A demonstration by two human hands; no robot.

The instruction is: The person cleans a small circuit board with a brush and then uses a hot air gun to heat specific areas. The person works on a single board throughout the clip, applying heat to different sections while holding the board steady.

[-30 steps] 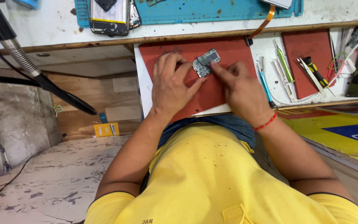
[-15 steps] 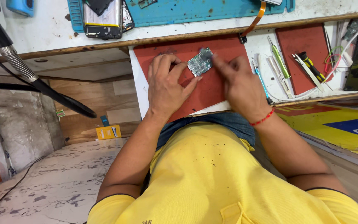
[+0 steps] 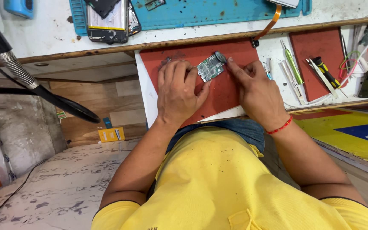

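Note:
A small green circuit board [image 3: 210, 67] lies on a red mat [image 3: 226, 93] on a white pull-out shelf. My left hand [image 3: 177, 91] rests flat on the mat, its thumb and fingertips pressed against the board's left edge and holding it in place. My right hand [image 3: 256, 91], with a red thread around the wrist, reaches in from the right. Its forefinger and thumb pinch a small dark oval piece [image 3: 220, 56] at the board's far right corner.
A blue mat [image 3: 218, 12] on the bench above carries an opened phone [image 3: 109, 19] and an orange flex cable [image 3: 269, 25]. A second red mat [image 3: 316, 64] holds a green screwdriver, tweezers and a yellow-black tool. A black gooseneck arm [image 3: 30, 85] crosses on the left.
My right forefinger has shifted from the board's top to its far right corner. The left hand stays against the board, and the view has drifted slightly.

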